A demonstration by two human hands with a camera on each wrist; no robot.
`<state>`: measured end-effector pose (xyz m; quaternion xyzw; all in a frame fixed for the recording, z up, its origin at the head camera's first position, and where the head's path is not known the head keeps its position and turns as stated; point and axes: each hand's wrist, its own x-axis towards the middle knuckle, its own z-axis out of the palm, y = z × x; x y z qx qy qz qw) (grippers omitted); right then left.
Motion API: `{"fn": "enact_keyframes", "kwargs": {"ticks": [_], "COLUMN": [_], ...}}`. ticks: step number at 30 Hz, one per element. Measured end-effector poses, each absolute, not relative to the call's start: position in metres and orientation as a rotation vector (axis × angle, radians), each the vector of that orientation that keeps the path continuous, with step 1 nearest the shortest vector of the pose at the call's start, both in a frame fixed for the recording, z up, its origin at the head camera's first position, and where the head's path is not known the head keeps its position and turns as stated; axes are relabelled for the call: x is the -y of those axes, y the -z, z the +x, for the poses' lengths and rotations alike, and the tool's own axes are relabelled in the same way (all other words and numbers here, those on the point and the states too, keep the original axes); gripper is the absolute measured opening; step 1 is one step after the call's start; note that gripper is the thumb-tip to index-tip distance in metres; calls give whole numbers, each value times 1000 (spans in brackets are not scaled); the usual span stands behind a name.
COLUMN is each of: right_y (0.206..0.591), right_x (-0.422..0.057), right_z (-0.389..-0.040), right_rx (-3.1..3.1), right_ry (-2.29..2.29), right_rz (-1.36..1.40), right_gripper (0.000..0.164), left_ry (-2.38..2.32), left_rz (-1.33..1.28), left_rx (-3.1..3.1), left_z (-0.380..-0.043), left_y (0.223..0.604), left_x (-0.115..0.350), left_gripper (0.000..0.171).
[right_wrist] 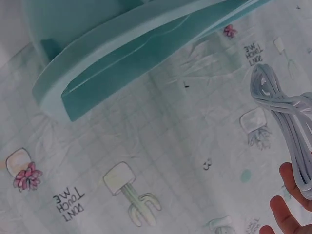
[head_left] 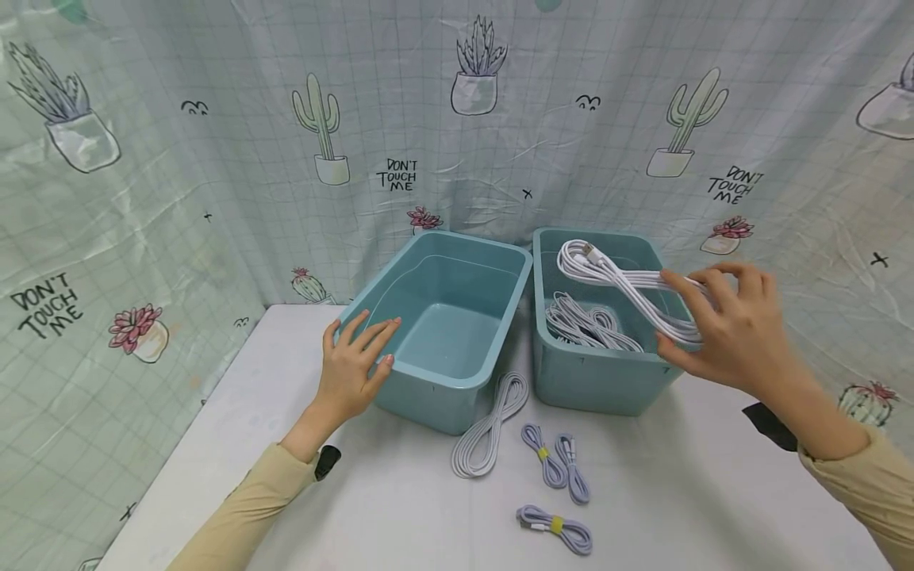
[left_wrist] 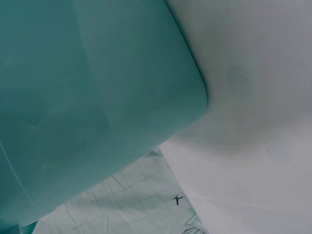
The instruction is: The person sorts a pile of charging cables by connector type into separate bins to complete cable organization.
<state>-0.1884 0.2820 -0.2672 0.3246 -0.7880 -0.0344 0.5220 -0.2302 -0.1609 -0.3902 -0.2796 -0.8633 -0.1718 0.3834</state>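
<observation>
My right hand (head_left: pixel 739 329) pinches a looped bundle of white USB cable (head_left: pixel 628 285) above the right bin (head_left: pixel 607 381). The bundle's far loop, with a metal plug on it, hangs over the bin's inside. In the right wrist view the same USB cable (right_wrist: pixel 287 117) runs into my fingers (right_wrist: pixel 285 214). Below it in the bin lie more coiled white cables (head_left: pixel 589 323). My left hand (head_left: pixel 350 365) has its fingers spread at the near left corner of the left bin (head_left: pixel 428 396), which shows a bare floor. In the left wrist view that bin's wall (left_wrist: pixel 112 87) fills much of the frame.
A long white cable bundle (head_left: pixel 493 428) lies on the table (head_left: pixel 400 507) before the bins. Nearer me are three small lilac cable bundles, one (head_left: pixel 553 527) with a yellow tie. A printed cactus curtain (head_left: pixel 457 159) hangs behind the bins.
</observation>
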Motion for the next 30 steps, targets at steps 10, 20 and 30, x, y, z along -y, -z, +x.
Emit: {"fn": "enact_keyframes", "kwargs": {"ticks": [10,20,30], "right_y": [256,256,258], "right_x": [-291,-294,-296], "right_z": [-204,-219,-235], "right_rx": [1900,1955,2010], "right_ry": [125,112,99], "right_rz": [650,515,419], "right_gripper": [65,70,74], "left_ry": [443,443,448], "left_rz": [-715,-716,-716], "left_rx": [2189,2197,2198], "left_z": [-231,-230,-230], "left_y": [391,391,390], "left_x": [162,161,161], "left_gripper": [55,56,56]}}
